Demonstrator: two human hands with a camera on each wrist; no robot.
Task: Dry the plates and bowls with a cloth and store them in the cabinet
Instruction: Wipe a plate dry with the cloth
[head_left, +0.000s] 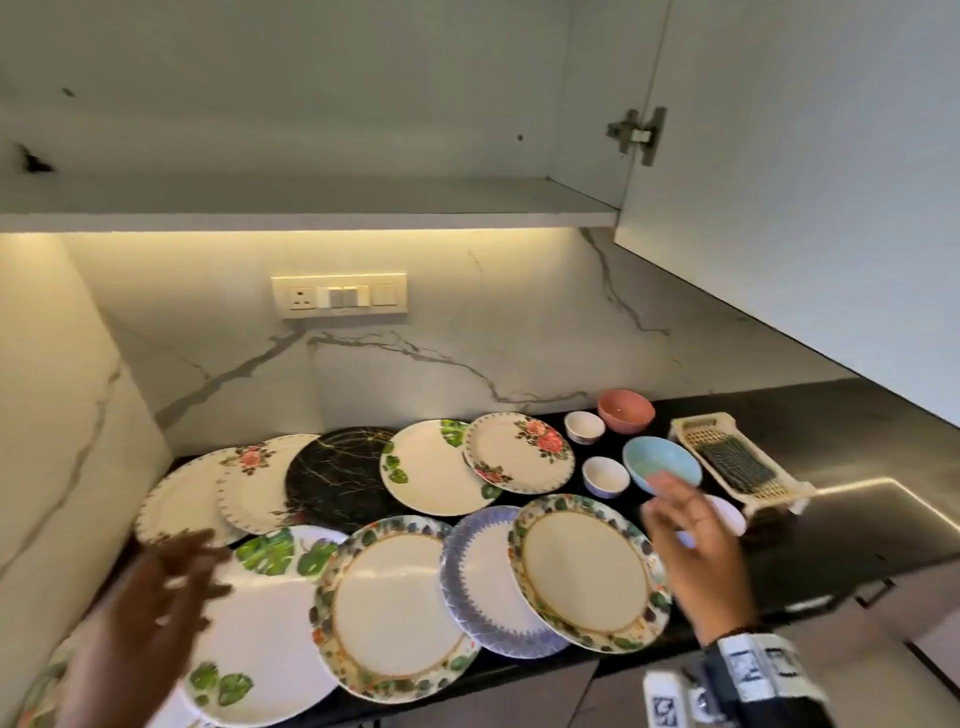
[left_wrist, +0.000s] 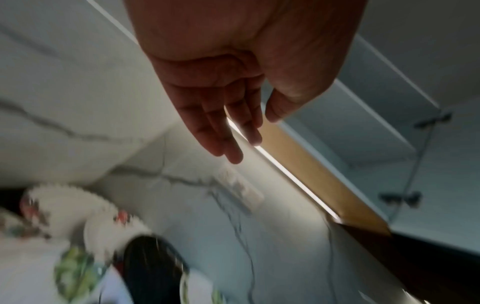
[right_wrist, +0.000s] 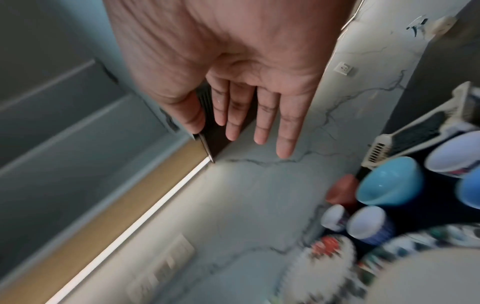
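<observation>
Several patterned plates overlap on the black counter (head_left: 852, 415): a leaf-rimmed plate (head_left: 587, 569) at front right, a black marble plate (head_left: 337, 478) behind, a green-leaf plate (head_left: 260, 639) at front left. Bowls stand at the right: a light blue bowl (head_left: 655, 462), a pink bowl (head_left: 625, 410), small white bowls (head_left: 584, 426). My left hand (head_left: 171, 582) hovers empty, fingers straight, above the front left plates. My right hand (head_left: 680, 514) hovers empty with spread fingers beside the blue bowl (right_wrist: 389, 183). The upper cabinet (head_left: 311, 200) stands open above. No cloth shows.
A cream rack (head_left: 737, 465) with a dark mat stands at the right, near a sink edge (head_left: 883, 488). The open cabinet door (head_left: 805, 156) hangs at upper right. A switch panel (head_left: 340, 296) sits on the marble wall.
</observation>
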